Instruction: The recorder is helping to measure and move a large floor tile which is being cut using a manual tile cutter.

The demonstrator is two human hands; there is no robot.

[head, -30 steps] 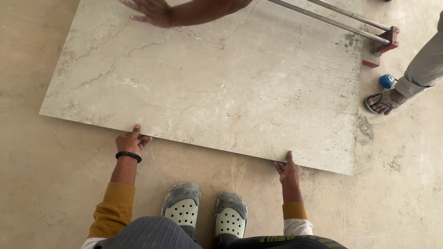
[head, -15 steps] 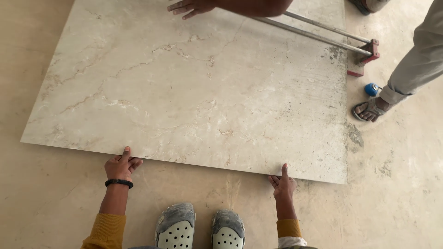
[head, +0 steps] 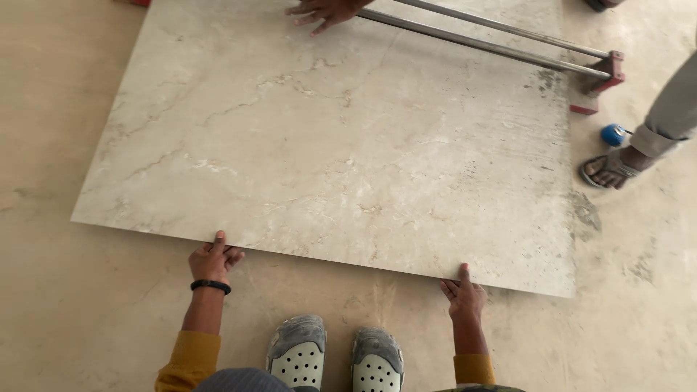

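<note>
Gripping the near edge of a large beige marble-patterned tile (head: 341, 145) that lay on the floor (head: 65, 319), the person's left hand (head: 211, 260) and right hand (head: 463, 294) each had a thumb on top and the other fingers curled beneath. A co-worker's hand (head: 323, 11) lay spread on the far edge, beside the steel rails of a tile cutter (head: 501, 45). Another person's sandalled foot (head: 608, 168) stood to the right, near a small blue object (head: 613, 134).

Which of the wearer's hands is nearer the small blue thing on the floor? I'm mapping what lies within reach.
Right. The right hand grips the tile's near edge, closer to the blue thing at the far right. The left hand grips that edge much farther left.
</note>
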